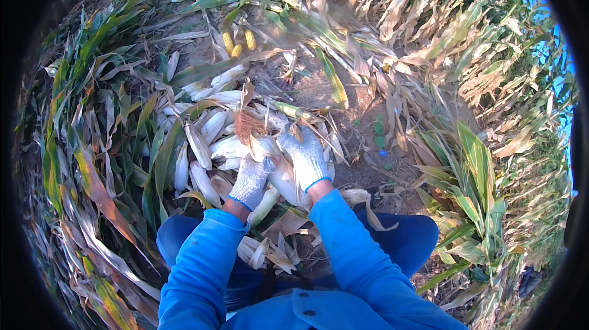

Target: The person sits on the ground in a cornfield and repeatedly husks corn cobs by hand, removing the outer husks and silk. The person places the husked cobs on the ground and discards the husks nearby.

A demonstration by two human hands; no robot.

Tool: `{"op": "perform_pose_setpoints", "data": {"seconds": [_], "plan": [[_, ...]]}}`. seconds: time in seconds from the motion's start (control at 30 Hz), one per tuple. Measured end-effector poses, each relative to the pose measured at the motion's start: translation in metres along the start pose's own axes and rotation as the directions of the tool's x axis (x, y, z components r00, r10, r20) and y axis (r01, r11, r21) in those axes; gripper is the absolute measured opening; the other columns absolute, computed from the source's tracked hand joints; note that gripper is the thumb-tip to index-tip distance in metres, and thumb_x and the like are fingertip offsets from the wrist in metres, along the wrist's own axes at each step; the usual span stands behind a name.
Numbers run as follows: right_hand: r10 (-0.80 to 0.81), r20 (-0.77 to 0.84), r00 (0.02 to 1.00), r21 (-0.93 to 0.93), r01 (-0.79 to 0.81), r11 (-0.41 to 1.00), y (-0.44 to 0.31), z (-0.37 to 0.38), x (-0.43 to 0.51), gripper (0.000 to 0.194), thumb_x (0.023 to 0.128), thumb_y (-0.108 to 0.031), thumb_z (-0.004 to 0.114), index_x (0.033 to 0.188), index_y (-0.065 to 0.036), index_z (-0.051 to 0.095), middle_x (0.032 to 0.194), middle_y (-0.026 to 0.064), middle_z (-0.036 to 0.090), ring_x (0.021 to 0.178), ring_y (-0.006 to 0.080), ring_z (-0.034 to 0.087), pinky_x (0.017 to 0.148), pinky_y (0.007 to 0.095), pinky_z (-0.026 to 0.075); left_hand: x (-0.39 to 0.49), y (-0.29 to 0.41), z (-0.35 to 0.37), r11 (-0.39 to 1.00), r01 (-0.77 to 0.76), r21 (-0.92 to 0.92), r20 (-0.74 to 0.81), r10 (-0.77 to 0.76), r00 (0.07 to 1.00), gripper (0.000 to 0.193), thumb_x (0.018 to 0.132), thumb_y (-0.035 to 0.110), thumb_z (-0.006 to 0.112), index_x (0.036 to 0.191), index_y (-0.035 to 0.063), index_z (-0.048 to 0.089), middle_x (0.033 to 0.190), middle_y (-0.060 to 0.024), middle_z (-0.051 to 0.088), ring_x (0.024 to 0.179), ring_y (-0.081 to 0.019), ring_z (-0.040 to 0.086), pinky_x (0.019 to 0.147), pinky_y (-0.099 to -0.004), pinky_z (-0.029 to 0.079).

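Both hands wear whitish knitted gloves with blue cuffs. My left hand (252,179) grips an ear of corn in its pale husk (265,147), from whose upper end reddish-brown corn silk (248,125) spreads. Close beside it, my right hand (304,155) rests over husks at the right side of the pile, fingers partly spread; what lies beneath its palm is hidden, so its hold is unclear. Between the wrists a pale husked ear (286,183) slants downward. More ears in husks (214,126) lie heaped left of and beyond the hands.
Several bare yellow corn cobs (250,40) lie on the soil beyond the pile. Cut corn stalks with long leaves (99,178) are heaped at left. Dry standing corn (428,22) rises at upper right, and a green leafy stalk (478,169) is beside my right knee.
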State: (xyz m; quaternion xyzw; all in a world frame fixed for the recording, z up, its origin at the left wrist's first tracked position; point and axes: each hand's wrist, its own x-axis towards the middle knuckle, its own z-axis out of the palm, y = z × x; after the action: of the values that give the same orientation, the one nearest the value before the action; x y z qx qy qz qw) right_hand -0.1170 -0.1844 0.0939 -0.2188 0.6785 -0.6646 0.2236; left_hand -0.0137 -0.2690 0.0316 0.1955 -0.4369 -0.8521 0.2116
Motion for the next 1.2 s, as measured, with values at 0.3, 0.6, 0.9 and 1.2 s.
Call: {"op": "perform_pose_setpoints", "data": {"seconds": [0.3, 0.6, 0.9, 1.2], "plan": [[0.071, -0.071, 0.995, 0.341, -0.043, 0.939, 0.022, -0.011, 0.007, 0.018, 0.091, -0.011, 0.062, 0.104, 0.0, 0.064, 0.092, 0.0092, 0.065, 0.087, 0.0216, 0.063, 0.073, 0.0326, 0.049, -0.003, 0.002, -0.002, 0.995, 0.045, -0.089, 0.046, -0.042, 0.998, 0.051, 0.082, 0.014, 0.072, 0.127, 0.0038, 0.05, 0.109, -0.0052, 0.058, 0.1, -0.0185, 0.058, 0.092, -0.0345, 0.048], [0.248, 0.179, 0.952, 0.123, -0.272, 0.954, 0.009, -0.017, -0.002, 0.024, 0.094, -0.02, 0.059, 0.107, 0.0, 0.064, 0.096, 0.0086, 0.066, 0.088, 0.0174, 0.062, 0.078, 0.0323, 0.048, -0.004, 0.009, -0.008, 0.986, -0.016, 0.165, 0.229, -0.022, 0.973, 0.067, 0.078, 0.027, 0.078, 0.133, 0.0023, 0.049, 0.12, -0.0058, 0.057, 0.108, -0.0168, 0.055, 0.095, -0.0324, 0.045], [0.19, -0.122, 0.974, 0.04, -0.186, 0.982, 0.036, -0.013, -0.007, 0.024, 0.095, -0.017, 0.053, 0.099, 0.005, 0.061, 0.084, 0.0112, 0.064, 0.074, 0.018, 0.061, 0.067, 0.0323, 0.049, 0.0, 0.003, 0.011, 0.931, -0.229, 0.285, 0.09, 0.212, 0.973, 0.088, 0.072, 0.032, 0.084, 0.141, -0.0011, 0.041, 0.129, -0.0118, 0.055, 0.119, -0.0201, 0.051, 0.102, -0.0333, 0.042], [0.358, -0.122, 0.926, 0.409, -0.282, 0.868, 0.041, -0.011, 0.001, 0.021, 0.092, -0.02, 0.057, 0.097, 0.0, 0.062, 0.085, 0.0073, 0.061, 0.076, 0.0167, 0.059, 0.068, 0.0312, 0.048, 0.007, 0.005, 0.001, 0.915, -0.27, 0.3, 0.006, 0.281, 0.96, 0.073, 0.082, 0.03, 0.076, 0.138, -0.0029, 0.044, 0.127, -0.0126, 0.058, 0.114, -0.0199, 0.055, 0.099, -0.034, 0.043]]}}
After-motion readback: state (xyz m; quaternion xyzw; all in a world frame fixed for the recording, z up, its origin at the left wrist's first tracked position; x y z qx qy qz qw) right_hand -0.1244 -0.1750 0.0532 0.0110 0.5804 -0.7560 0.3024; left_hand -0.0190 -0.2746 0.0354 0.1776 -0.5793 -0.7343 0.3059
